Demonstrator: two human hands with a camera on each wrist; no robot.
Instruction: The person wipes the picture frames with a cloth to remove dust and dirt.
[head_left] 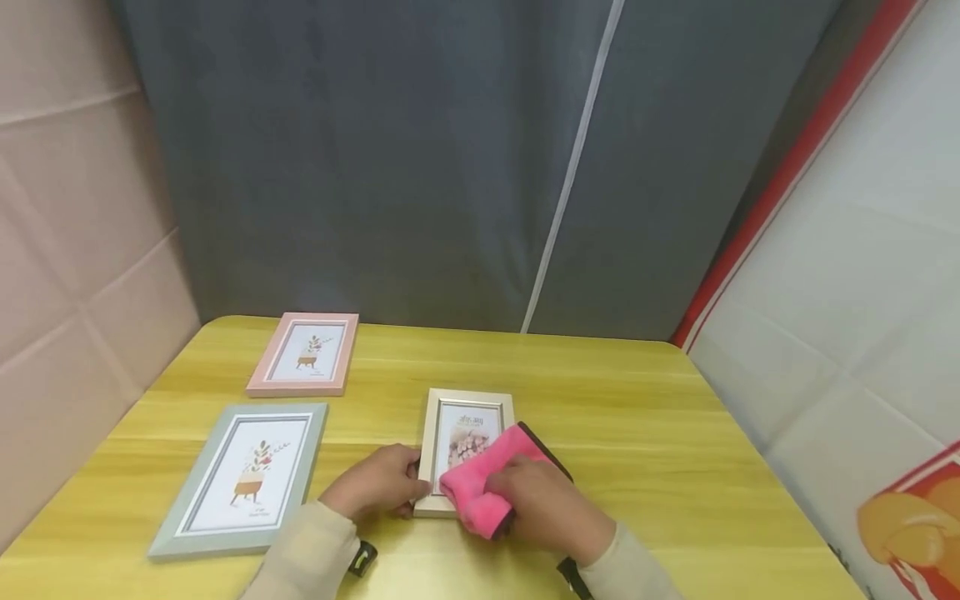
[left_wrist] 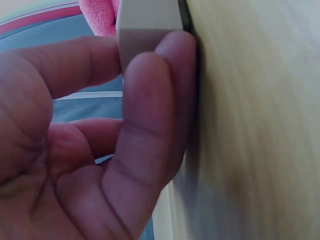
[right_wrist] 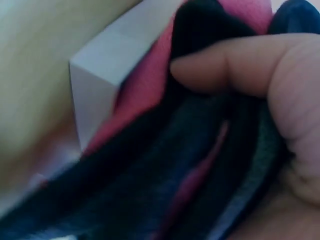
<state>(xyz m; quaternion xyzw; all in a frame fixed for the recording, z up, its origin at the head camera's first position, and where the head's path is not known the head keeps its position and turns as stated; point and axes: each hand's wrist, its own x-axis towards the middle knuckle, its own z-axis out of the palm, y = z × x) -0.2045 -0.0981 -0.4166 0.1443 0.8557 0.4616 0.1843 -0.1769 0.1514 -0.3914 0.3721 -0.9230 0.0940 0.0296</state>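
Observation:
A cream picture frame (head_left: 428, 442) with a printed card in it lies on the table. My left hand (head_left: 384, 482) grips its left edge near the lower corner, thumb on the front; in the left wrist view the fingers (left_wrist: 147, 100) press against the frame's side (left_wrist: 150, 42). My right hand (head_left: 543, 504) holds a folded pink cloth (head_left: 480, 479) with dark trim against the lower right of the frame, hiding that part. In the right wrist view the thumb (right_wrist: 220, 65) pinches the bunched cloth (right_wrist: 145, 85) beside a pale frame corner (right_wrist: 100, 75).
A pink picture frame (head_left: 258, 375) lies at the back left of the yellow wood-grain table (head_left: 600, 392). Nearer, left of my left hand, lies a grey-green picture frame (head_left: 198, 467). A dark curtain (head_left: 375, 167) hangs behind the table, with light walls at both sides.

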